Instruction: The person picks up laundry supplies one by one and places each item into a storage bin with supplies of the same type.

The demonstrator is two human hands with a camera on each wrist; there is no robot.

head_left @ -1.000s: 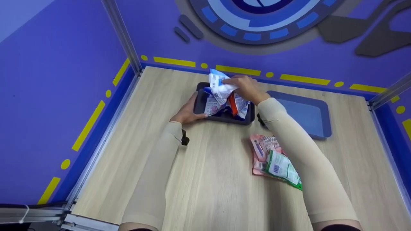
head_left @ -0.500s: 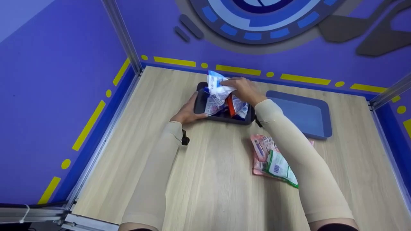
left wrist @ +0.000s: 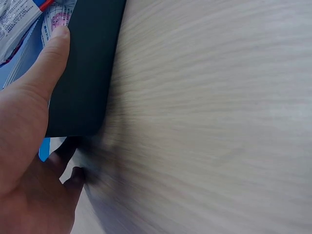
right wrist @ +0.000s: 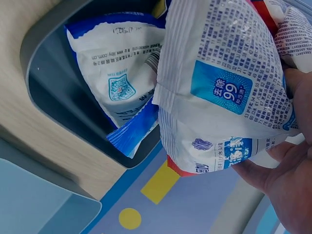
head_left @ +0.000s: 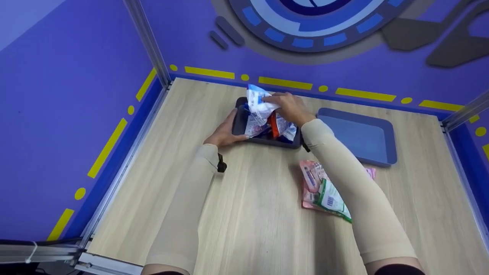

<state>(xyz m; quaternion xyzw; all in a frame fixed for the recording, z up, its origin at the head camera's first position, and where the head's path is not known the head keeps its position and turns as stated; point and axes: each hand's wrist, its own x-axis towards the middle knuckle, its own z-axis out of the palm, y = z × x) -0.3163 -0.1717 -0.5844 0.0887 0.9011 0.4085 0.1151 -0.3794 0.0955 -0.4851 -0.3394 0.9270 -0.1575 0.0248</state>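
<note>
The held white packet [right wrist: 219, 83] partly hides a blue-edged packet [right wrist: 114, 73].

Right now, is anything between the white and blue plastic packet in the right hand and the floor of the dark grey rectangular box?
Yes: other white, blue and red plastic packets lie in the box below the held packet; the left hand grips the box's end.

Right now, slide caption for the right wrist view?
White packet in the right grip, over a dark tray with other packets inside; blue tray lower left of frame.
</note>
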